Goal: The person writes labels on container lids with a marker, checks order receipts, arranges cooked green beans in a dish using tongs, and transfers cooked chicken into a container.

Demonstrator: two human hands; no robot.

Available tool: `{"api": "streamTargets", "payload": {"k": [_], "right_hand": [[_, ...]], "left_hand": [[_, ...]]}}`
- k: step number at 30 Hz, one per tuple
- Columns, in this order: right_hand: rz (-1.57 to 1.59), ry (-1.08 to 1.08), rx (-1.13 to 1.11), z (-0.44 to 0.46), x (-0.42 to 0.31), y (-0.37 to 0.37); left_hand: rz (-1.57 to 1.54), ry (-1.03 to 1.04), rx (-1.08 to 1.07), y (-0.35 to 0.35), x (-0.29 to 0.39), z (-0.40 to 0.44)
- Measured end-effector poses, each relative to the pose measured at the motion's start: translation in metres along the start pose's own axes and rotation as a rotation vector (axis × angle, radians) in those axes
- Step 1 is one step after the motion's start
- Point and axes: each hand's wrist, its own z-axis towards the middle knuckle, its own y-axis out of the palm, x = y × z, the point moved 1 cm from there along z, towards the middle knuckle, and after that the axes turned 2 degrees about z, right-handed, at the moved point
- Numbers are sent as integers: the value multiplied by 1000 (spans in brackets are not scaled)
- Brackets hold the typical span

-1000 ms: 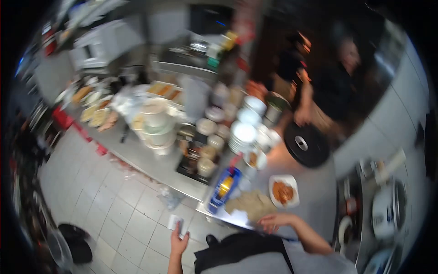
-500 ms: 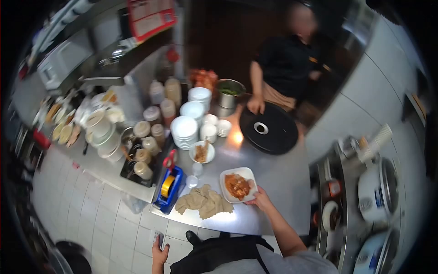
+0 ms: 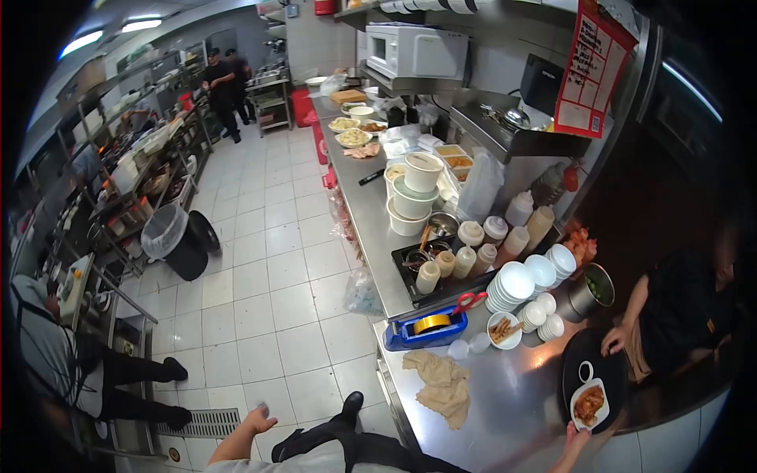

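My right hand (image 3: 579, 435) grips the near edge of a white squarish dish (image 3: 602, 415) of food in reddish-orange sauce (image 3: 587, 404). The dish is at the near side of a round black tray (image 3: 577, 364), overlapping it; whether it rests there I cannot tell. A small white round item (image 3: 586, 371) sits on the tray beside it. Across the counter a co-worker's hand (image 3: 616, 340) touches the tray. Low over the floor, my left hand (image 3: 256, 419) is closed around a small greyish thing that I cannot make out.
On the steel counter (image 3: 505, 430) lie a crumpled beige cloth (image 3: 438, 388) and a blue tape dispenser (image 3: 426, 329). Stacked white bowls (image 3: 511, 285), sauce bottles (image 3: 465, 260) and a steel pot (image 3: 591, 292) stand behind. A person (image 3: 67, 355) stands left; a bin (image 3: 175, 240) is on the floor.
The view has swung left, showing the kitchen aisle. My right hand has carried the dish from above the counter's front part across to the black tray. My left hand stays low.
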Motion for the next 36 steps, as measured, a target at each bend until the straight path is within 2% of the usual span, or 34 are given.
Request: {"api": "streamTargets", "payload": {"k": [4,10,14,17,19,22,24,26,28,29,31,33,36], "right_hand": [[-7,87,101,32,-8,4],[-19,157,199,65,6,-2],[10,103,286,34,0,-4],[92,8,346,-33,-12,7],[178,-48,304,-93,-19,27],[340,-76,-4,-185,-20,100],[433,-106,-472,-246,-16,174],[520,-149,-928,-316,-27,265],[384,-180,-927,-368,-25,348],[353,-166,-1043,-403,-29,392],[213,-118,-1215,-458,-23,466],[-24,-55,-1302,-487,3,525],[-368,-4,-1429,-520,25,591]], "left_hand": [[-4,-158,-52,6,-18,-18],[-60,-110,8,-29,27,-27],[-59,-104,39,-32,14,0],[-102,-126,41,-37,-2,22],[-157,-143,75,-39,-16,33],[-219,-106,162,-54,-47,56],[-290,-108,196,-67,-78,84],[-377,-86,253,-113,-99,126],[-495,-50,309,-153,-107,171],[-461,36,363,-187,-101,193],[-682,183,482,-256,-70,223],[-883,329,450,-310,-49,267],[-1092,448,299,-409,29,272]]}}
